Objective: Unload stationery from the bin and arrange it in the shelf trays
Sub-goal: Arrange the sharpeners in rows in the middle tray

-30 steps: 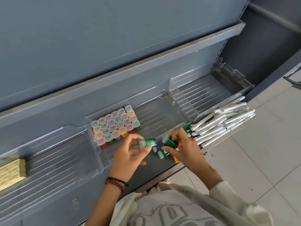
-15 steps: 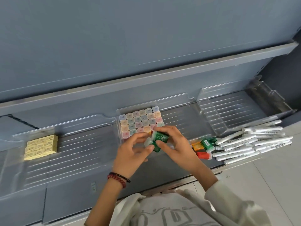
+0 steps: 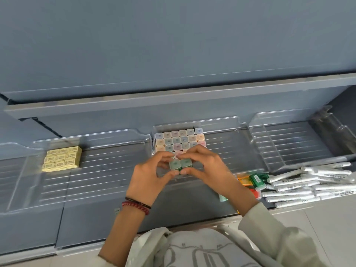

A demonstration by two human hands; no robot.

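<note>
Left hand (image 3: 148,180): held out in front, thumb and forefinger curled, pinching a green capped case (image 3: 175,164).
Right hand (image 3: 211,168): mirrors the left, pinching the second green capped case (image 3: 186,163) right beside the first.
Left forearm (image 3: 123,234): bare, with bracelets (image 3: 137,204) at the wrist.
Right forearm (image 3: 242,197): comes in from the right out of a pale sleeve (image 3: 269,234).

Right tray (image 3: 300,151) bare; pen pile (image 3: 316,182) blocks its front.

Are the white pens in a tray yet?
No, the pens lie loose outside, in front of the right tray.
</note>
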